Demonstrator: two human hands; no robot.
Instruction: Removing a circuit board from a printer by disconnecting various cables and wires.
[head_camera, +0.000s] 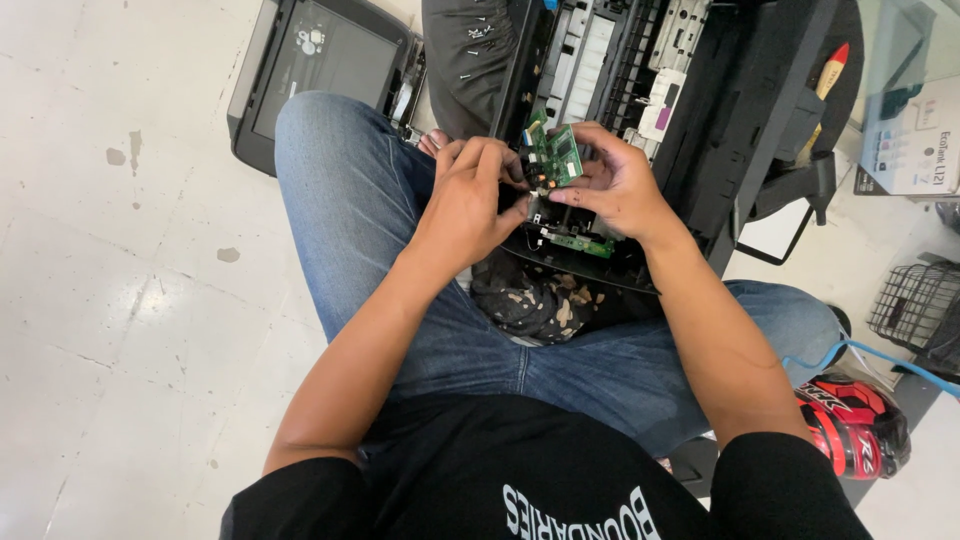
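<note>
Two hands (540, 190), two green circuit boards (556, 155), one opened printer (690, 90), one scanner lid (320, 60), one red helmet (855, 425).

Pale tiled floor (120, 300), with a few dark stains and thin joint lines. At upper left, lying flat on it, a black scanner lid (315, 60) with grey glass panel. Beside this, at top centre and right, an opened black printer body (690, 100), resting on the floor, inner white and grey parts exposed. At far right, a black wire basket (915, 305) and a white cardboard box (915, 130). At lower right, a red and black helmet (855, 420), with a blue cable (880, 355) just above.
</note>
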